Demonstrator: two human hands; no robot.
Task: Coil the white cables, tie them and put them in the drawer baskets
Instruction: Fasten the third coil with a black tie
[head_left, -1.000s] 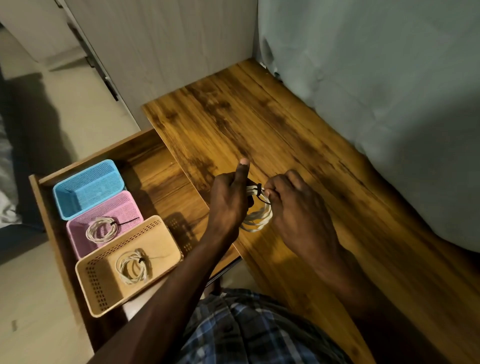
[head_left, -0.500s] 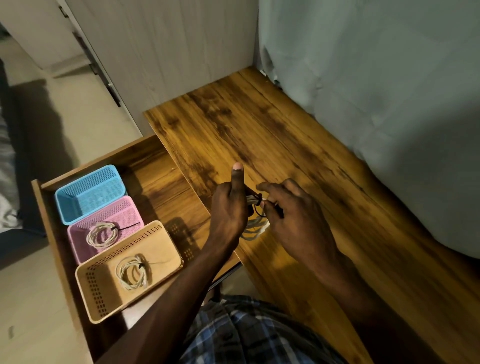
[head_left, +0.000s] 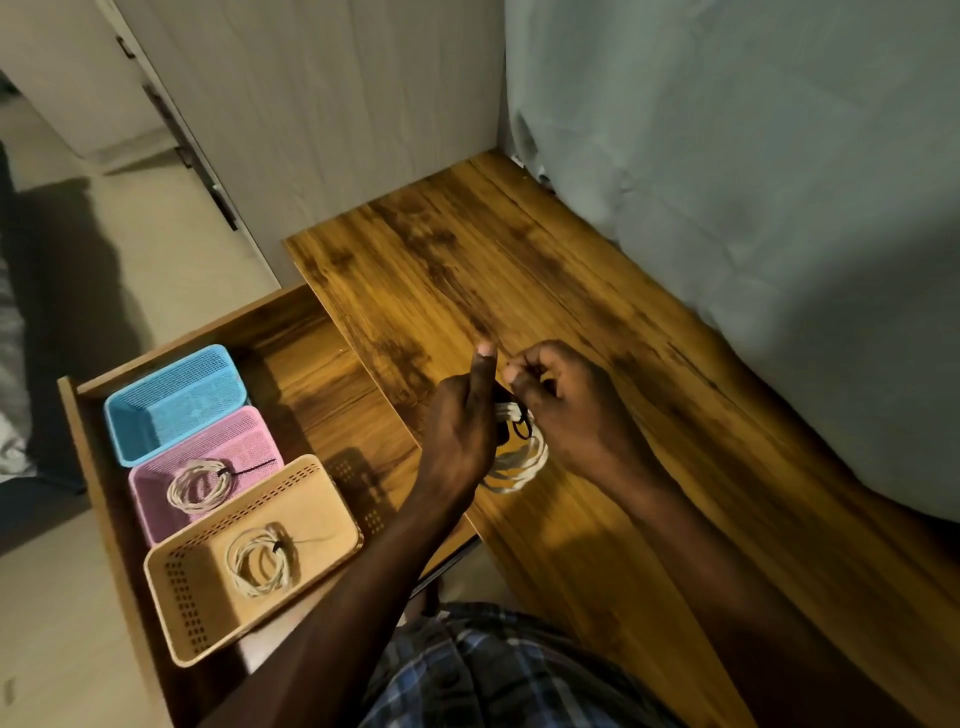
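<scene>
Over the wooden desk (head_left: 597, 322) my left hand (head_left: 462, 431) grips a coiled white cable (head_left: 519, 462), thumb pointing up. My right hand (head_left: 566, 410) pinches a thin black tie (head_left: 522, 426) looped around the coil's top. The open drawer (head_left: 311, 374) at the left holds three baskets in a row. The blue basket (head_left: 171, 400) has nothing in it. The pink basket (head_left: 218, 467) holds a tied white coil (head_left: 200, 486). The tan basket (head_left: 244, 561) holds another tied coil (head_left: 260, 566).
A grey-green curtain (head_left: 753, 208) hangs along the desk's right side. A pale cabinet panel (head_left: 322, 114) stands behind the desk. Light floor (head_left: 156, 249) lies left of the drawer. My plaid shirt (head_left: 493, 670) fills the bottom middle.
My right hand has lifted and drawn the black tie upward at the top of the coil. The left hand keeps its grip with the thumb raised. The view has shifted slightly.
</scene>
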